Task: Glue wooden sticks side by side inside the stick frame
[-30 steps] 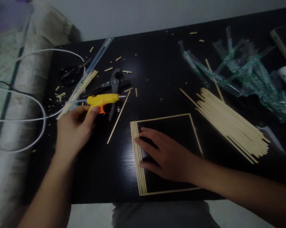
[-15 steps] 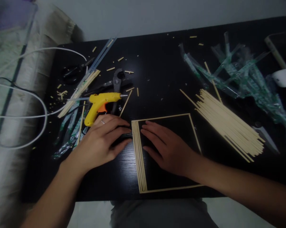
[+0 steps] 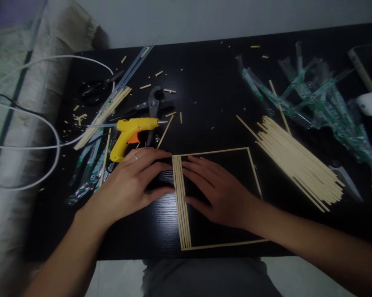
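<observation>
A square frame of thin wooden sticks [image 3: 217,151] lies flat on the black table. Along its left side runs a row of several parallel sticks [image 3: 184,218], close together. My left hand [image 3: 135,177], with a ring on one finger, rests outside the frame; its fingers are stretched out and their tips touch the row's left edge. Inside the frame is my right hand [image 3: 220,192], fingers extended, tips against the row's right edge. Part of the frame's lower right is hidden under my right forearm. A yellow glue gun [image 3: 132,130] lies just beyond my left hand.
Pliers [image 3: 154,103], black-handled scissors [image 3: 95,88] and a small stick bundle [image 3: 107,115] lie at the left, near a white cable [image 3: 56,136]. On the right are a large pile of sticks [image 3: 297,163], torn plastic wrappers [image 3: 325,99], a blade [image 3: 348,181] and a white case [image 3: 370,103].
Both hands have closed in slightly on the stick row, the left thumb and fingertips now at its edge and the right thumb nearer it. The view has shifted a little.
</observation>
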Demonstrator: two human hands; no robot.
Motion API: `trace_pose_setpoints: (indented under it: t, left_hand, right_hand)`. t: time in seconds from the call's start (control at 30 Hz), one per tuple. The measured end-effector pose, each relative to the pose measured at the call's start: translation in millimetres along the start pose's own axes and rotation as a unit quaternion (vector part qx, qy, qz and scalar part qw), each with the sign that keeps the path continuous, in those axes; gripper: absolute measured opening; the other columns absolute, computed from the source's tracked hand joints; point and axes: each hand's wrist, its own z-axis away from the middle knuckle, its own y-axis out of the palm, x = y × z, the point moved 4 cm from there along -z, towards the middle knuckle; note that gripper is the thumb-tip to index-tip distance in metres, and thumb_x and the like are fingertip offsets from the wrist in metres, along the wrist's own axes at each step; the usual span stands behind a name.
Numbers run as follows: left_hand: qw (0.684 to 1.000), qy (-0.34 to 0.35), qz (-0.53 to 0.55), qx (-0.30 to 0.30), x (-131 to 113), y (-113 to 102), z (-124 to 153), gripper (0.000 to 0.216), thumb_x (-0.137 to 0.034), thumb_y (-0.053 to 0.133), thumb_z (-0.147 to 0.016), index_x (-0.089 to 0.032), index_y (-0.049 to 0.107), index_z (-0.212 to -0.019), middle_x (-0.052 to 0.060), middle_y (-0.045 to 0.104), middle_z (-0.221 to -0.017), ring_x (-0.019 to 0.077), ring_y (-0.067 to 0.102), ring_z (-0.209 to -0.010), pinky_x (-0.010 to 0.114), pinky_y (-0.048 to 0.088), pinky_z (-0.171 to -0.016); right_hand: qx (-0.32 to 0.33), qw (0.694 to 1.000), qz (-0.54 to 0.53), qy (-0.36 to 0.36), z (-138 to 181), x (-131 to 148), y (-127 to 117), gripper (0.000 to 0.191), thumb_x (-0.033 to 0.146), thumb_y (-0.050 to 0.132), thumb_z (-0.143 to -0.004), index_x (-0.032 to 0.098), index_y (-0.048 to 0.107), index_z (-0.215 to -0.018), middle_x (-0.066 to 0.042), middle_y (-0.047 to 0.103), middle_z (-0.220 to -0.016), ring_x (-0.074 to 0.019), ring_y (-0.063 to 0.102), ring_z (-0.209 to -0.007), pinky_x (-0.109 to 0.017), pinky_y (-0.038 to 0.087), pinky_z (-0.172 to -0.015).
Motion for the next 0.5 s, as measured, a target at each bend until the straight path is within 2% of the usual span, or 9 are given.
trace_pose_setpoints:
  t: [0.2,0.37,0.5]
  left_hand:
    - [0.999,-0.022,0.014,0.024,2.5,4.3,0.9,0.060,-0.065,0.072,-0.102,-0.021,0.065,-0.142,0.013,0.073,-0.148,0.0341,0.065,-0.145,0.058,0.052,-0.126]
    - [0.999,-0.026,0.031,0.022,3.3,5.6,0.8,0.060,-0.064,0.072,-0.102,-0.022,0.064,-0.145,0.013,0.075,-0.146,0.0349,0.067,-0.143,0.058,0.053,-0.124]
    - [0.999,-0.024,0.030,0.021,2.8,5.7,0.6,0.060,-0.062,0.073,-0.102,-0.023,0.064,-0.147,0.013,0.074,-0.147,0.0346,0.067,-0.142,0.057,0.054,-0.123]
  right_hand:
    - [0.019,1.000,-0.013,-0.003,0.3,-0.6,-1.2,0.058,0.041,0.066,-0.111,0.004,0.057,-0.155,-0.024,0.066,-0.158,-0.0362,0.057,-0.156,-0.059,0.053,-0.128]
    - [0.025,1.000,-0.017,0.001,-0.4,-0.6,-1.2,0.058,0.041,0.066,-0.111,0.001,0.059,-0.153,-0.026,0.066,-0.158,-0.0369,0.057,-0.156,-0.060,0.052,-0.128]
    - [0.023,0.999,-0.023,0.003,-0.1,-0.7,-1.6,0.060,0.041,0.066,-0.111,0.004,0.057,-0.158,-0.024,0.066,-0.158,-0.0364,0.057,-0.156,-0.061,0.053,-0.127]
